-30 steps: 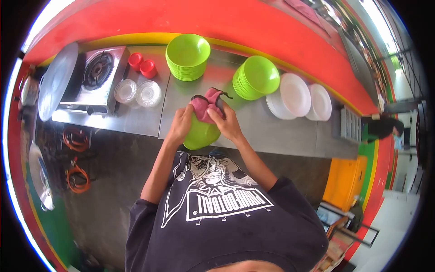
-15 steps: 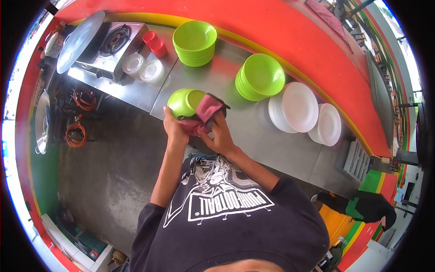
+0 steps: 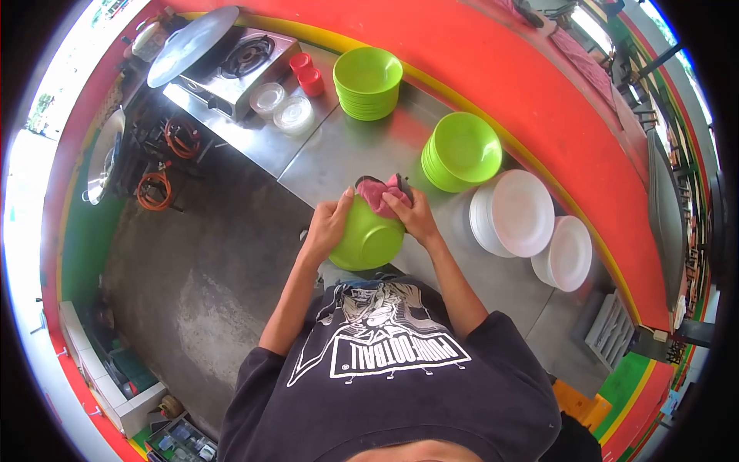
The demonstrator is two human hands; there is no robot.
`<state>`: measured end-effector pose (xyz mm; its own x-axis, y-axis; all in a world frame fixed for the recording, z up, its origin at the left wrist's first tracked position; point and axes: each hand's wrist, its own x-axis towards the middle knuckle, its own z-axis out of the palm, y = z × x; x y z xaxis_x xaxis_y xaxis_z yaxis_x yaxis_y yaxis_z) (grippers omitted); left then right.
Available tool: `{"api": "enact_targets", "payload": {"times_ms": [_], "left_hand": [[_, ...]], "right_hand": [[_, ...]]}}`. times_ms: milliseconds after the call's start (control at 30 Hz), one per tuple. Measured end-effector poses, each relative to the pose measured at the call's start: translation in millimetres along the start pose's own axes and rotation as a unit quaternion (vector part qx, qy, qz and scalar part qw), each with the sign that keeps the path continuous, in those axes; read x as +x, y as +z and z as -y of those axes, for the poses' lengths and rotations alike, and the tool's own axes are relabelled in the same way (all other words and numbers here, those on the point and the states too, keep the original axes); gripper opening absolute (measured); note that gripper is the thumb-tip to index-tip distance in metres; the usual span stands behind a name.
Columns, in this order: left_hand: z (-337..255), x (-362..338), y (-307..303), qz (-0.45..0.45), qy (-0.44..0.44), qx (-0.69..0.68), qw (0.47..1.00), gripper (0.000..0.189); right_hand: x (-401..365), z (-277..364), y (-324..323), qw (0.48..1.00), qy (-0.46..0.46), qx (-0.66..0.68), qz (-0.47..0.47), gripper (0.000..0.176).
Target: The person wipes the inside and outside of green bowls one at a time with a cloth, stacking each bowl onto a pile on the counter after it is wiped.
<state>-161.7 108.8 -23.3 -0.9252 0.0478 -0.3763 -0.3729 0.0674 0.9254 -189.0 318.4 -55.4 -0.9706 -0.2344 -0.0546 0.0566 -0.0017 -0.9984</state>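
Observation:
A green bowl (image 3: 368, 240) is held up in front of my shirt, its underside with the foot ring facing me. My left hand (image 3: 329, 228) grips its left side, thumb along the rim. On the far right side, my right hand (image 3: 416, 218) is closed round a pink cloth (image 3: 378, 195) with dark edging, which is pressed over the bowl's rim. Beyond my hands on the steel counter (image 3: 312, 165) stand one stack of green bowls (image 3: 367, 86) and a second, tilted green stack (image 3: 463, 152).
White plates (image 3: 514, 214) and white bowls (image 3: 566, 254) are stacked at the counter's right. Left are red containers (image 3: 310, 81), clear lids (image 3: 293, 115) and a gas stove (image 3: 245, 61) beside a large metal lid (image 3: 192, 46). A red wall (image 3: 493, 69) borders the counter's back.
The bowl has come closer to my body and turned, so its underside now faces me. The cloth has moved from its near side to the far rim. My view has shifted slightly.

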Motion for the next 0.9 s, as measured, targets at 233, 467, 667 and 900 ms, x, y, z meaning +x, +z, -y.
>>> {"api": "enact_targets", "payload": {"times_ms": [233,467,667,900], "left_hand": [[5.6,-1.1,-18.5,-0.086,0.044,-0.108,0.989,0.063],[33.7,11.9,-16.9,-0.093,0.064,-0.109,0.988,0.065],[-4.6,14.6,-41.0,0.02,0.003,-0.014,1.0,0.063],[6.6,-0.8,-16.9,-0.034,0.015,-0.199,0.979,0.062]], "right_hand": [[-1.7,-3.5,17.2,0.96,0.056,0.191,-0.195,0.033],[-1.8,-25.6,27.6,0.949,0.039,0.169,-0.264,0.038],[-1.1,8.3,13.6,0.995,0.044,0.063,-0.063,0.038],[8.2,-6.5,26.0,0.943,0.06,0.224,-0.239,0.046]]}}
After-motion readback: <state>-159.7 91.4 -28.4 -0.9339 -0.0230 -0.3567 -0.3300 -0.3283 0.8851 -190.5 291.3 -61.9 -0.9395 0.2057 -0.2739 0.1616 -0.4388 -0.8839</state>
